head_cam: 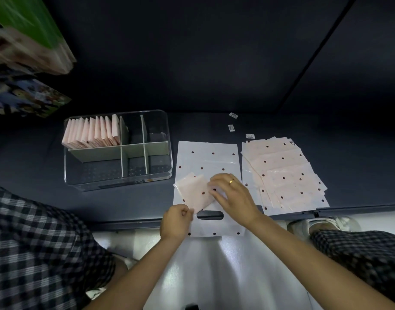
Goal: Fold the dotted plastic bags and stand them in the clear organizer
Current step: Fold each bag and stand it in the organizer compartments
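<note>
- My knees in checked trousers (42,242) frame the bottom of the view, with my right shoe (321,222) on the pale floor just under the table edge.
- My left hand (176,222) sits at the near edge of the dark table (125,198), its fingers curled and pinching the near corner of a small folded dotted bag (195,193).
- My right hand (233,198), with a gold ring (231,181) on one finger, lies over the right side of that same folded bag; the fingertips press it, and I cannot tell whether they also curl round its edge.
- The folded bag rests tilted on top of a large white dotted bag (207,159) spread flat, whose handle cut-out (210,215) hangs over the table edge.
- Just to the right lies a fanned stack of flat dotted bags (286,173), still unfolded.
- To the left stands the clear organizer (117,151) with pale dividers; its far left compartment holds a row of folded pink bags (91,133) standing upright.
- Three small labels (231,127) lie farther back on the table.
</note>
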Action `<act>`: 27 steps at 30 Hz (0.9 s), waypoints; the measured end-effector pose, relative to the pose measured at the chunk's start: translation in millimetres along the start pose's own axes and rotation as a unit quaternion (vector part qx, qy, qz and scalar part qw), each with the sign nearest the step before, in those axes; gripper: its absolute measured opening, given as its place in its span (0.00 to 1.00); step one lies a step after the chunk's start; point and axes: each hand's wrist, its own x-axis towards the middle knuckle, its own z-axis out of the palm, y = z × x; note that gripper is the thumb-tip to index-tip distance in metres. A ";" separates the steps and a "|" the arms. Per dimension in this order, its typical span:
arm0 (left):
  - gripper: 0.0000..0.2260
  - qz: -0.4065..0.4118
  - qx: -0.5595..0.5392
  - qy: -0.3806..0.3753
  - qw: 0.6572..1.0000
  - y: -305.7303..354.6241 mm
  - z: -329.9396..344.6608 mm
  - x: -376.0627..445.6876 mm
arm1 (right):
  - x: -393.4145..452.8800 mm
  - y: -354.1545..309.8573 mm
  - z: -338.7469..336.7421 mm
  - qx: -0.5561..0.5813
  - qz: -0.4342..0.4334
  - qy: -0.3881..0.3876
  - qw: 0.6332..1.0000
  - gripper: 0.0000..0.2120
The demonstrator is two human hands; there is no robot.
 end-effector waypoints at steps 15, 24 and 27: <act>0.04 0.190 0.159 0.088 0.965 -1.3 -14.5 -6.2 | -9.0 11.7 36.7 -0.072 -0.014 -0.169 0.983 0.12; 0.29 0.273 0.416 -0.092 0.862 -30.9 -27.0 26.3 | -8.2 14.4 37.8 -0.096 0.006 -0.194 0.976 0.16; 0.30 0.285 0.425 -0.104 0.853 -33.3 -31.9 32.5 | -4.0 10.2 34.7 -0.127 -0.063 -0.163 0.976 0.16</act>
